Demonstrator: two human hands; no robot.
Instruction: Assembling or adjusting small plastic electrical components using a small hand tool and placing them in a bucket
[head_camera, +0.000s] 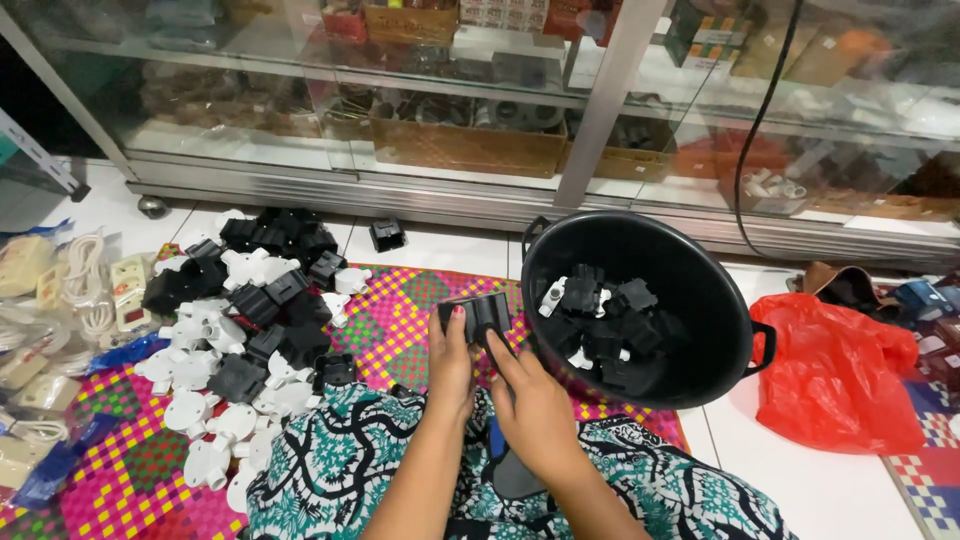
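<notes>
Both my hands hold one black plastic junction box (478, 314) in front of me, just left of a black bucket's rim. My left hand (450, 368) grips its left side with thumb and fingers. My right hand (535, 405) presses against its lower right side. The black bucket (700, 278) stands to the right and holds several black boxes and one white fitting (553, 296). My lap is covered by a green, black and white patterned cloth (340, 465).
A heap of black and white plastic junction boxes (240, 330) lies on a colourful woven mat (400, 320) at left. Packaged cables and sockets (60, 300) sit far left. A red plastic bag (835, 370) lies right. A glass display cabinet (470, 120) stands behind.
</notes>
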